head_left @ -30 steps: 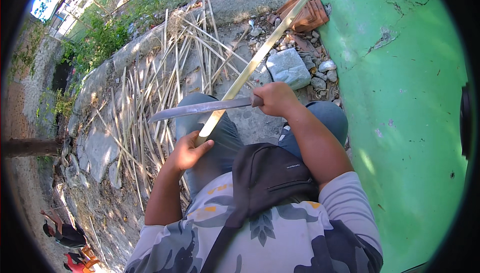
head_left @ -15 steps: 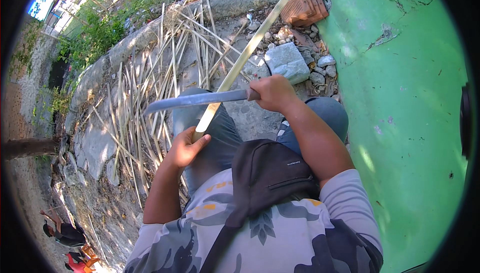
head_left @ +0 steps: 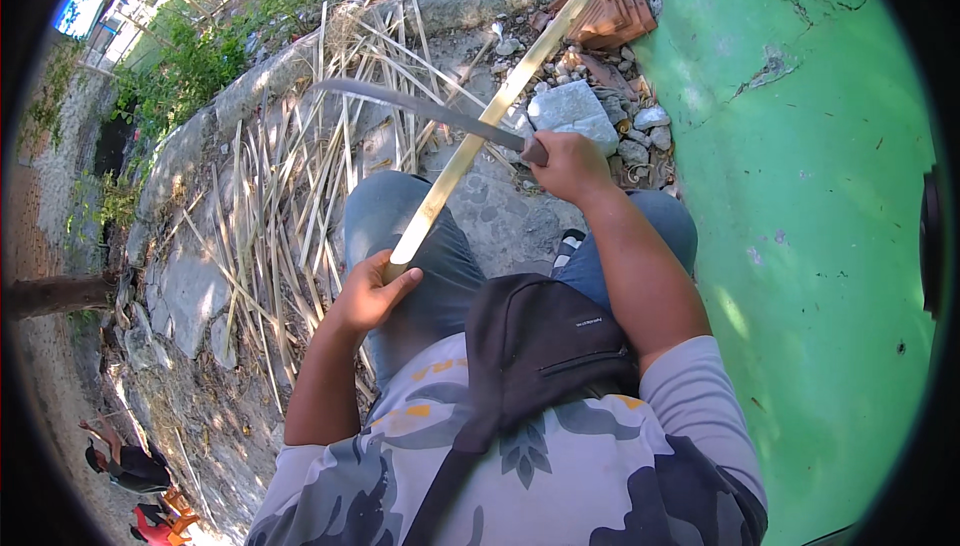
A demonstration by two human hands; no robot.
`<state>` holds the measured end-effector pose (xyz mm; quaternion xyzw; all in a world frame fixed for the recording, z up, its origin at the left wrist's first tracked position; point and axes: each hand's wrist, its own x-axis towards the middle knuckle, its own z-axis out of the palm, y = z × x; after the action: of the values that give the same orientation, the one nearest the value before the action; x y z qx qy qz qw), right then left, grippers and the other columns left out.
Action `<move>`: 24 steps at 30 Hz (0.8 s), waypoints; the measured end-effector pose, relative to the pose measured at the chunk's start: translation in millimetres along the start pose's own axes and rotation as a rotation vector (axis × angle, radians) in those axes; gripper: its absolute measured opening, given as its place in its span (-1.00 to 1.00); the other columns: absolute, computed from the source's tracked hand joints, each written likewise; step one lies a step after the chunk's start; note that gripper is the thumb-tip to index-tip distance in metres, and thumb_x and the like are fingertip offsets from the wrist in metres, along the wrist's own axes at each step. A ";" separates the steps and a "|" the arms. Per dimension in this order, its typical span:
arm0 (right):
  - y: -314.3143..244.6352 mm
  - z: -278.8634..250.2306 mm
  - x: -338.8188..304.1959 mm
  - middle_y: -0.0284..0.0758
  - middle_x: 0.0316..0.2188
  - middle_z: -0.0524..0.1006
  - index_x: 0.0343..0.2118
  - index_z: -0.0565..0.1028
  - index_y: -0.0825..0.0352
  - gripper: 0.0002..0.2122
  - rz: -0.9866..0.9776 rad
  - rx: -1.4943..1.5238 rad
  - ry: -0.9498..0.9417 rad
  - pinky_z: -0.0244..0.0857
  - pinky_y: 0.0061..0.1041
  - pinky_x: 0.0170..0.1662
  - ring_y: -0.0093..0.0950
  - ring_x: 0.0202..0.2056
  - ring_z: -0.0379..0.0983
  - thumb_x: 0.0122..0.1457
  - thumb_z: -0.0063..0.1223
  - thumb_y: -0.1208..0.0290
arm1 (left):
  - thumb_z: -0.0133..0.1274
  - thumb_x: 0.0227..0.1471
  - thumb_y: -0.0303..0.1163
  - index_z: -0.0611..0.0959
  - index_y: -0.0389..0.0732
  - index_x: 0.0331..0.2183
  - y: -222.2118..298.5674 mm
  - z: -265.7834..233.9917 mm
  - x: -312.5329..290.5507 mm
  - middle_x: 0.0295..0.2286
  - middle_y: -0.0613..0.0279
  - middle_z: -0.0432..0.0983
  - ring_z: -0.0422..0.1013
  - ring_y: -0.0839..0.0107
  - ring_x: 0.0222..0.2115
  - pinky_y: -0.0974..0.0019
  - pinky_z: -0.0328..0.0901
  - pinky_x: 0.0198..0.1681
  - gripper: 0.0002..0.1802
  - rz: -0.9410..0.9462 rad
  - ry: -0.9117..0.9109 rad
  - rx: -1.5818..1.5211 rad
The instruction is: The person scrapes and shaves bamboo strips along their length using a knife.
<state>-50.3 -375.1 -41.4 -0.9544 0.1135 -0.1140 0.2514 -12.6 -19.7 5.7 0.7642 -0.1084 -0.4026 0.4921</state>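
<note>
A long, pale strip point(head_left: 513, 98), resembling split wood or bamboo, has its near end in the person's left hand point(head_left: 375, 291), above the left knee point(head_left: 395, 216). From there it slants up and right, away from the body, passing left of the right hand point(head_left: 572, 166). The strip is straight, flat and narrow, cream-yellow, brightest near the held end.

A long knife point(head_left: 430, 109) crosses over it; whether the blade touches it is unclear. The blade is grey and slightly curved, its tip pointing left.

The left hand is closed around the strip's end, thumb lying along the near side. The right hand is wrapped in a fist around the knife's brown handle.

Beyond the left knee, many thin strips point(head_left: 290, 206) lie scattered; a pale stone block point(head_left: 575, 114) sits beyond the right hand.
</note>
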 end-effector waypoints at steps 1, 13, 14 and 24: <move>-10.1 -2.3 -1.0 -0.21 -0.48 0.62 -0.38 0.56 0.15 -0.85 -0.092 0.000 -0.022 0.44 -0.12 -0.27 -0.12 -0.35 0.60 -0.02 0.25 0.30 | 0.24 0.18 -0.26 0.59 -0.33 -0.10 -3.4 1.9 3.4 -0.46 0.51 0.45 0.26 0.70 -0.47 0.49 0.17 -0.41 -0.62 0.030 0.029 0.005; 52.2 -36.1 21.1 -0.05 -0.46 0.61 -0.33 0.58 0.37 -0.78 0.286 0.184 0.525 0.40 -0.17 -0.30 -0.04 -0.39 0.57 0.12 0.21 0.29 | 0.13 0.25 -0.23 0.60 -0.35 -0.14 11.6 -16.3 -53.5 -0.51 0.50 0.39 0.22 0.72 -0.48 0.48 0.13 -0.44 -0.66 0.004 -0.012 0.124; 56.9 -31.7 19.1 -0.05 -0.46 0.62 -0.31 0.61 0.36 -0.76 0.343 0.177 0.514 0.42 -0.18 -0.28 -0.05 -0.38 0.59 0.08 0.24 0.27 | 0.13 0.25 -0.23 0.60 -0.35 -0.14 11.2 -18.0 -53.9 -0.51 0.50 0.39 0.22 0.72 -0.48 0.48 0.13 -0.44 -0.66 0.004 -0.010 0.128; 29.3 -17.7 12.0 -0.10 -0.45 0.63 -0.26 0.62 0.42 -0.66 0.373 0.378 0.495 0.41 -0.29 -0.27 -0.23 -0.41 0.58 0.05 0.32 0.21 | 0.12 0.27 -0.21 0.56 -0.33 -0.08 13.0 -7.3 -31.8 -0.51 0.51 0.37 0.22 0.69 -0.50 0.48 0.13 -0.44 -0.62 0.005 -0.002 0.057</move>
<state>-48.5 -411.2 -39.3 -0.7976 0.3199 -0.3125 0.4048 -25.1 -3.4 34.2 0.7772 -0.1223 -0.3988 0.4712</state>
